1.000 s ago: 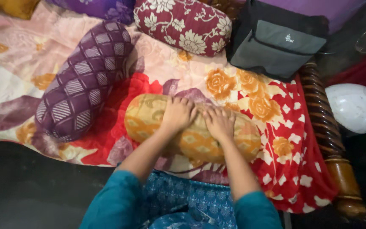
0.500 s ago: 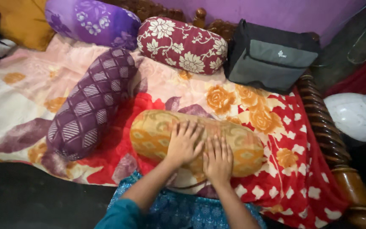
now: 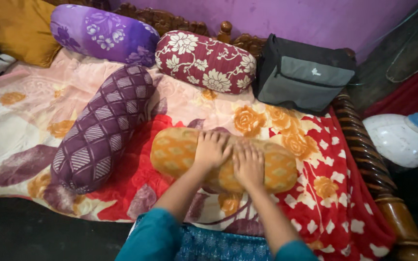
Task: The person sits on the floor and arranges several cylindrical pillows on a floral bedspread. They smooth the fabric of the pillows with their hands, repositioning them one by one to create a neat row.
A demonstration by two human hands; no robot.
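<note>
Landmark: the orange bolster, a long patterned cushion lying on the flowered bedspread, near the bed's front edge.
Long axis: it runs left to right across the person's front, its right end tipped a little toward the near edge.
Left hand: laid palm down on top of the orange bolster, about at its middle, fingers spread and pointing away from the person.
Right hand: flat on the same cushion, just to the right of the left hand, the two nearly touching.
Grip: neither hand is closed around anything; both rest open on the fabric.
Which is nearer: both are already on it; the left covers the middle, the right sits nearer the right-hand end.
Neighbours: a dark purple checked bolster lies slantwise just left of the orange bolster; a maroon flowered bolster and a grey bag sit beyond it by the carved headboard.
To its right: a turned wooden bed rail, then a white jug.
Hidden: the stretch of cushion under the palms, and its underside.
Hard to tell: whether the hands press down or only rest there.
</note>
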